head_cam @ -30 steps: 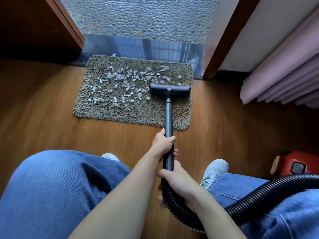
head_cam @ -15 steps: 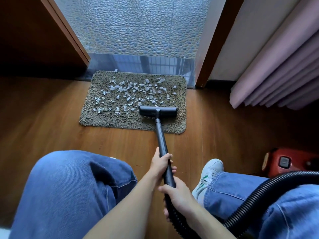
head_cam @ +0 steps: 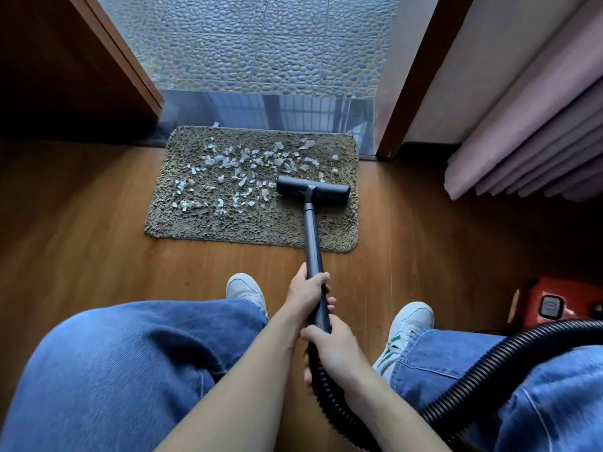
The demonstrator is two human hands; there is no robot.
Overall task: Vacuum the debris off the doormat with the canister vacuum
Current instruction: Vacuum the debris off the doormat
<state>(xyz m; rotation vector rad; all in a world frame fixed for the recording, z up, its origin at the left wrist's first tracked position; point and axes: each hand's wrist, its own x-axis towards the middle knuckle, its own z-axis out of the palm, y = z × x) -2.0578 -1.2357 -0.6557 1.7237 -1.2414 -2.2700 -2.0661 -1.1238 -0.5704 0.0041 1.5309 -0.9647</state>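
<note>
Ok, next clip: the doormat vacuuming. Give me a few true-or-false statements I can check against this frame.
1. The left hand grips the wand, and the right hand grips just below it, where the hose joins. True.
2. Pale scraps lie on the doormat left of the nozzle. True.
3. The nozzle sits on the doormat's left half. False: it rests on the right half.
4. The vacuum's body stands on the doormat. False: the red canister stands on the wood floor, at the person's right.
</note>
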